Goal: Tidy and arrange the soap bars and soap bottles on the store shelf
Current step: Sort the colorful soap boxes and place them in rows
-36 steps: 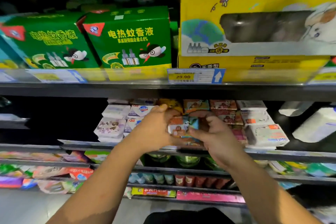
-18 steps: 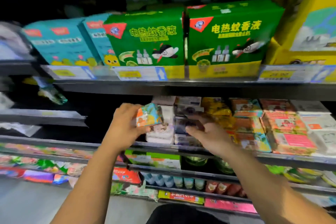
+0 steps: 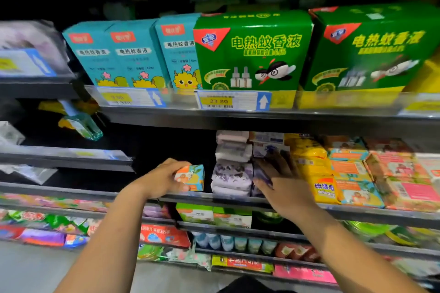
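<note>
The left hand (image 3: 162, 179) is clamped on a small orange-and-teal cardboard soap box (image 3: 190, 177), fingers curled round it, just above the near edge of the dark metal middle shelf (image 3: 204, 198). The box sits just left of the stack of white-and-lilac wrapped soap bars (image 3: 231, 173). The right hand (image 3: 285, 190) lies with fingers stretched flat against the purple soap packs (image 3: 260, 175) right of that stack, gripping nothing. To place it well, set the box flat in the dark gap, printed face forward, snug against the lilac stack, while the right hand braces the row against toppling.
</note>
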A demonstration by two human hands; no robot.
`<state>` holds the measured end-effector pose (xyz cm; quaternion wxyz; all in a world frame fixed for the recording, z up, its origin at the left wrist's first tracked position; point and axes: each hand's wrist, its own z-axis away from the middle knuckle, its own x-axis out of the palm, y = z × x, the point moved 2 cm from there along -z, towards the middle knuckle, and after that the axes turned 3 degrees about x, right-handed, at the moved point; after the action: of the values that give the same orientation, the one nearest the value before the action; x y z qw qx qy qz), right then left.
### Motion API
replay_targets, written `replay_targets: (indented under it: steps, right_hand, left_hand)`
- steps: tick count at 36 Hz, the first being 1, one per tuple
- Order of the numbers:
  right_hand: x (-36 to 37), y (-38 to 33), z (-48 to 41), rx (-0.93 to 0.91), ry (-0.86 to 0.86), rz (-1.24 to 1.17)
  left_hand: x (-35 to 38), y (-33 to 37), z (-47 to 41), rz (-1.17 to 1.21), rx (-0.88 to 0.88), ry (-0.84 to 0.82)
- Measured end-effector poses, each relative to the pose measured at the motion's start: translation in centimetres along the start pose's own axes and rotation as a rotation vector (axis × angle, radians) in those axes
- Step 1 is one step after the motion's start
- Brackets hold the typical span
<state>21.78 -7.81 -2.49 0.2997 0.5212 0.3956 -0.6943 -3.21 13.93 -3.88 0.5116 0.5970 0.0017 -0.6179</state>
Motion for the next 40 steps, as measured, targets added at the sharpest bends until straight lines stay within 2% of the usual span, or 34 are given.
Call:
replay_targets:
  steps: [4, 11, 17, 22, 26, 28, 30, 33, 35, 36, 37, 38, 40]
  right_hand:
    - [0.0, 0.0, -0.2, -0.038, 0.067, -0.041]
    - [-0.7, -0.3, -0.1, -0.098, 0.06, -0.04]
    - [-0.2, 0.6, -0.4, -0.095, 0.03, -0.124]
    - [-1.5, 1.7, -0.3, -0.09, -0.033, -0.317]
    - [-2.9, 3.7, 0.5, -0.125, -0.035, -0.186]
    - [-3.5, 5.2, 0.6, -0.168, 0.122, -0.192]
    - [-3.4, 7.9, 0.0, -0.178, 0.289, -0.155]
    - [-4.8, 10.8, 0.1, -0.128, 0.166, 0.013]
    - [-5.7, 14.0, -0.5, -0.131, 0.313, -0.021]
    - [-5.7, 15.3, -0.5, -0.168, 0.352, 0.077]
    - [-5.4, 16.4, -0.6, -0.123, 0.203, 0.021]
    - [-5.3, 17.7, -1.4, -0.062, 0.179, 0.013]
    - [-6.0, 18.8, -1.5, 0.031, 0.099, 0.159]
  left_hand:
    - [0.1, 0.5, -0.7, 0.085, -0.012, -0.023]
    - [2.0, 2.1, -0.5, 0.003, 0.043, 0.031]
    - [2.0, 3.9, 0.1, 0.012, 0.009, 0.163]
    - [2.8, 7.1, -0.6, -0.046, 0.161, 0.336]
    - [4.1, 10.2, -1.3, -0.151, 0.249, 0.348]
    - [5.2, 11.6, -2.3, -0.283, 0.305, 0.318]
    - [6.4, 13.2, -3.2, -0.406, 0.269, 0.268]
    - [8.6, 15.6, -4.2, -0.503, 0.118, 0.136]
    - [9.9, 17.9, -4.4, -0.49, 0.091, 0.112]
    - [10.6, 19.1, -4.6, -0.472, 0.096, 0.138]
    - [11.1, 20.1, -4.9, -0.484, 0.102, 0.167]
    - [11.7, 21.0, -5.3, -0.514, 0.107, 0.181]
    - [12.9, 22.7, -6.3, -0.531, 0.121, 0.15]
